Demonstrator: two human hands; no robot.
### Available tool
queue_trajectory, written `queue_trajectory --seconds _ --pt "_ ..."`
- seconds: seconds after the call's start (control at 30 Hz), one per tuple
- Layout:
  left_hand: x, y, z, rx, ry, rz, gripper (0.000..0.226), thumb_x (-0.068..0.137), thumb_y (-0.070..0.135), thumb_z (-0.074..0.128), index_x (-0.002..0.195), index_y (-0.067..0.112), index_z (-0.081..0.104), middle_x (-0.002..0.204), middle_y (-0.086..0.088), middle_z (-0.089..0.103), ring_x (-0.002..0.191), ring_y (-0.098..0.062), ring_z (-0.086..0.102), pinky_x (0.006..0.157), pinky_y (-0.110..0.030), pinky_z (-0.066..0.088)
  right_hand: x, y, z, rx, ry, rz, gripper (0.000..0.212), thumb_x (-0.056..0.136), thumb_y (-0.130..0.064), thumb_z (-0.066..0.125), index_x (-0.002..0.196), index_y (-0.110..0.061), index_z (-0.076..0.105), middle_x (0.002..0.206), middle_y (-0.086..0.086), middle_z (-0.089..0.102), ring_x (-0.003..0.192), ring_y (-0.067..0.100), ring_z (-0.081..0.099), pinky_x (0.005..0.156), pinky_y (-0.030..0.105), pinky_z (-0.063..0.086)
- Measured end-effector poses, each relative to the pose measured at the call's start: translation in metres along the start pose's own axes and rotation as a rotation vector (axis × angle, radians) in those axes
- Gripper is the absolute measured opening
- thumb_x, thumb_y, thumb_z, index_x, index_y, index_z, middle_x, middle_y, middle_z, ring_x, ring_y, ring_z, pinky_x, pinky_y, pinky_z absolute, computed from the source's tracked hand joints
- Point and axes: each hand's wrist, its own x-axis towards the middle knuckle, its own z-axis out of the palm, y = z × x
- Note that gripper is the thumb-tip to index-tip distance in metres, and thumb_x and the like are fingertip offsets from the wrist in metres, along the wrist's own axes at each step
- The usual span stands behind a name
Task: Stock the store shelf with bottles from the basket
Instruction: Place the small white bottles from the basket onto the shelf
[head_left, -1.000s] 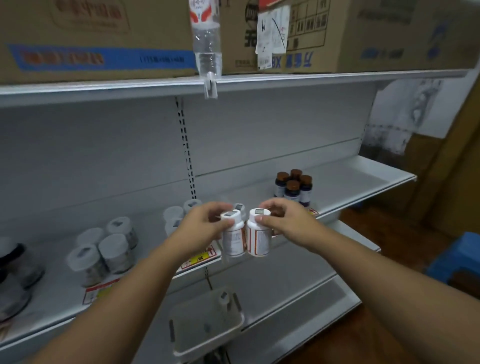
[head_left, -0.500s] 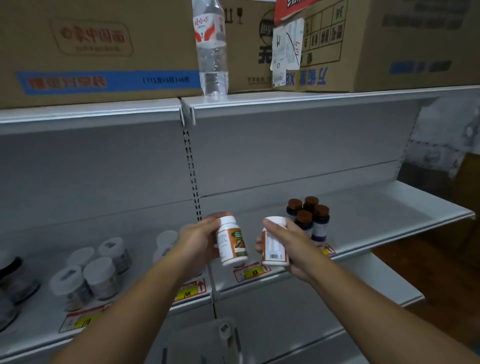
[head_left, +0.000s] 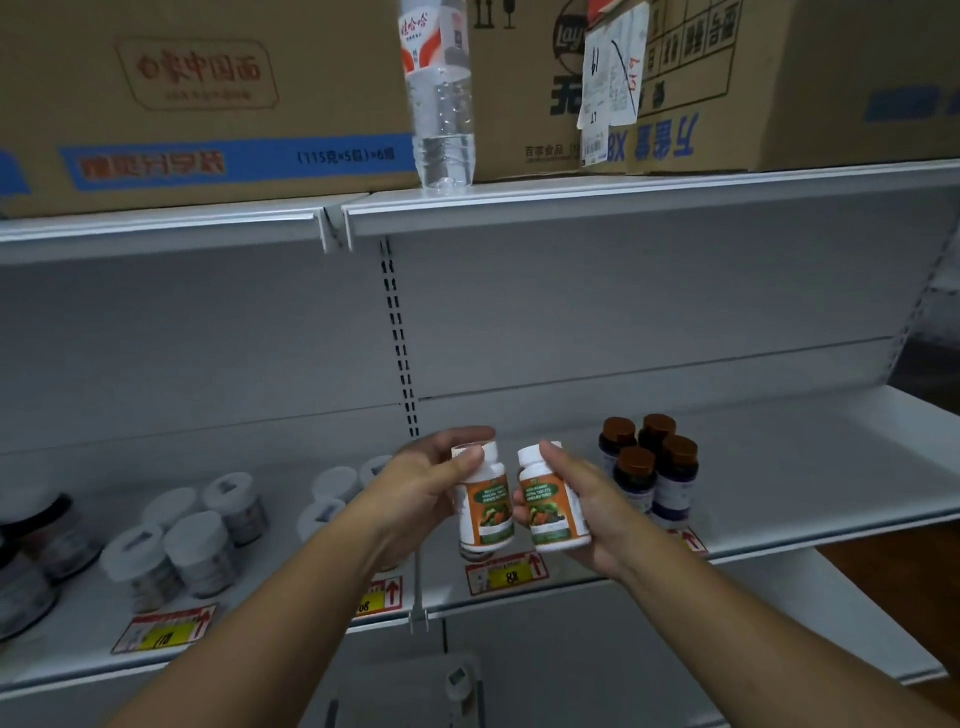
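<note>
Two white bottles with orange-and-green labels are being held upright above the front edge of the shelf (head_left: 779, 499), one in each hand. The left bottle (head_left: 484, 506) is being gripped by the left hand (head_left: 421, 493), fingers curled round its cap and side; the right bottle (head_left: 551, 512) is being gripped by the right hand (head_left: 587, 512), fingers wrapped behind it. The two bottles are being kept just beside each other, labels facing the camera. Four dark bottles (head_left: 649, 467) with brown caps are standing grouped on the shelf, right of the hands. At least four white-capped jars (head_left: 192, 535) are sitting to the left, with more partly hidden behind the left hand. One clear water bottle (head_left: 441, 104) is standing on the upper shelf between two cartons (head_left: 197, 93). The basket (head_left: 415, 691) is being glimpsed below, between the forearms.
</note>
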Motion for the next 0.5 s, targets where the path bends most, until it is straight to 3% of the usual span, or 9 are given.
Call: queue_trajectory --seconds 0.17,0.23,0.3,0.4,0.5 --pt "0.023 0.017 0.009 0.371 0.07 0.126 0.016 0.083 0.028 0.066 0.09 0.042 0.07 0.089 0.018 0.074 0.083 0.001 0.068 0.064 -0.011 0.05 0.005 -0.007 -0.026 -0.005 0.141 -0.134 0.046 0.054 -0.04 0.073 0.086 -0.007 0.065 0.07 0.01 0.073 0.063 0.021 0.07 0.059 0.032 0.059" --pt "0.04 0.017 0.01 0.551 0.123 0.155 0.016 0.084 0.031 0.067 0.091 0.045 0.067 0.1 0.017 0.069 0.089 0.001 0.063 0.072 -0.013 0.048 0.003 -0.01 -0.036 -0.026 0.167 -0.143 0.046 0.057 -0.043 0.07 0.086 -0.007 0.068 0.073 0.01 0.074 0.066 0.02 0.071 0.058 0.031 0.058" --pt "0.057 0.008 0.011 0.666 0.158 0.141 0.017 0.084 0.032 0.067 0.101 0.037 0.068 0.106 0.009 0.066 0.091 -0.003 0.061 0.076 -0.016 0.046 0.002 -0.013 -0.042 -0.036 0.167 -0.16 0.046 0.063 -0.042 0.065 0.091 -0.005 0.066 0.076 0.01 0.074 0.069 0.02 0.071 0.058 0.03 0.059" --pt "0.074 -0.014 0.012 0.826 0.173 0.122 0.034 0.084 0.035 0.067 0.115 0.023 0.067 0.106 0.01 0.063 0.087 0.0 0.059 0.067 -0.008 0.041 -0.003 -0.017 -0.048 0.014 0.168 -0.171 0.038 0.077 -0.037 0.059 0.092 -0.003 0.064 0.075 0.011 0.073 0.066 0.019 0.07 0.057 0.029 0.059" --pt "0.085 -0.031 0.014 0.881 0.14 0.088 0.037 0.083 0.035 0.068 0.117 0.023 0.065 0.115 0.005 0.064 0.097 -0.008 0.06 0.071 -0.017 0.046 -0.009 -0.021 -0.053 0.021 0.179 -0.154 0.031 0.091 -0.034 0.049 0.093 -0.006 0.063 0.072 0.009 0.072 0.062 0.018 0.069 0.056 0.027 0.058"
